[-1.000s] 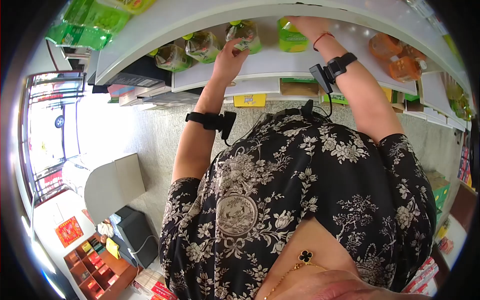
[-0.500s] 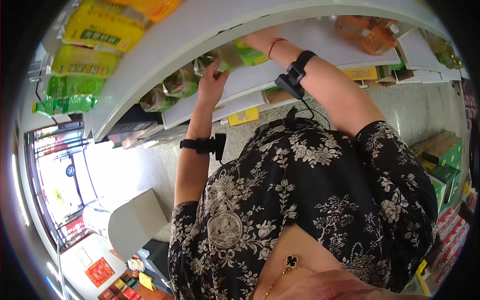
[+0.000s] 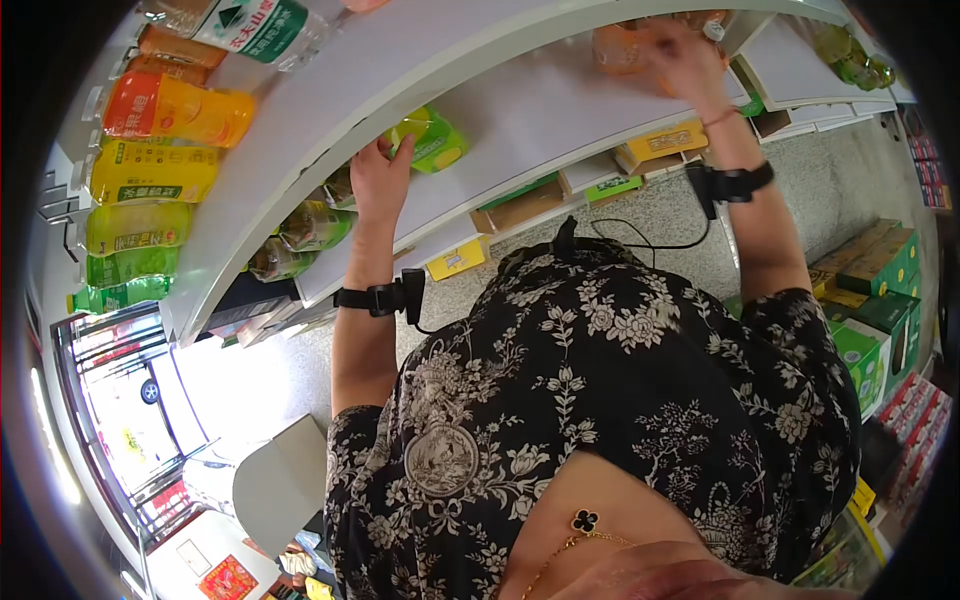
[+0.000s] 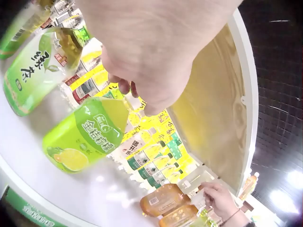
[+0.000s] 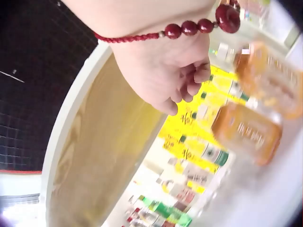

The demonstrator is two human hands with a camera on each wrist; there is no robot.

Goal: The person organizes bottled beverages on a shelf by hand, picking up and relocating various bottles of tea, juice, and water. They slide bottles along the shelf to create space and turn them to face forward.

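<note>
While on the shelf [image 3: 540, 110], green bottle [image 3: 435, 142] just beside left hand [image 3: 375, 180].

The lime-green bottle [image 4: 90, 135] reads 金桔柠檬, and the green bottle [image 4: 33, 71] beside it reads 绿茶.

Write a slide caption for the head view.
Left hand beside a green bottle on a white shelf, right hand at orange bottles.
</note>
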